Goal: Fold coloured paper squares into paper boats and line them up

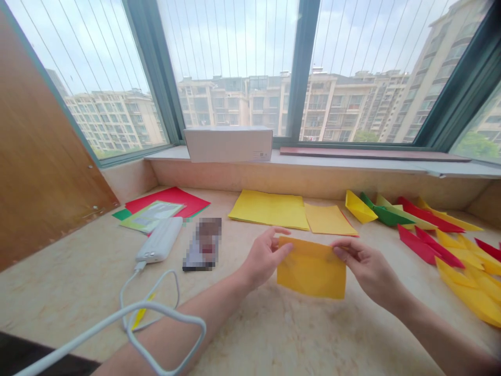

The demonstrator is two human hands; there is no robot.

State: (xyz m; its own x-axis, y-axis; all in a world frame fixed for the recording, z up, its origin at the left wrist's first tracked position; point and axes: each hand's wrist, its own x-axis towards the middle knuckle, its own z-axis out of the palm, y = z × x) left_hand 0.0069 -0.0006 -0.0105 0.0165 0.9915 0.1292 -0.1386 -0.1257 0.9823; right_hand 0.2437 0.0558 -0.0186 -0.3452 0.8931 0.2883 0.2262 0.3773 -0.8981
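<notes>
An orange-yellow sheet of paper (311, 269) is held up between my two hands, just over the stone counter. My left hand (268, 256) pinches its upper left corner, with the thumb on the near face. At the upper right corner, my right hand (362, 263) grips the sheet between thumb and fingers. Behind the sheet lie a stack of yellow paper (270, 209) and a smaller orange-yellow stack (331, 219) with a red edge showing under it. Folded paper boats in red (426, 245), green (385, 213) and yellow (469, 290) crowd the right side.
On the left are red paper (172, 201), a clear packet (152, 216), a white power bank (160, 240) and a phone (203, 244). A white cable (164, 310) loops in front of my left forearm. A white box (229, 145) stands on the window ledge.
</notes>
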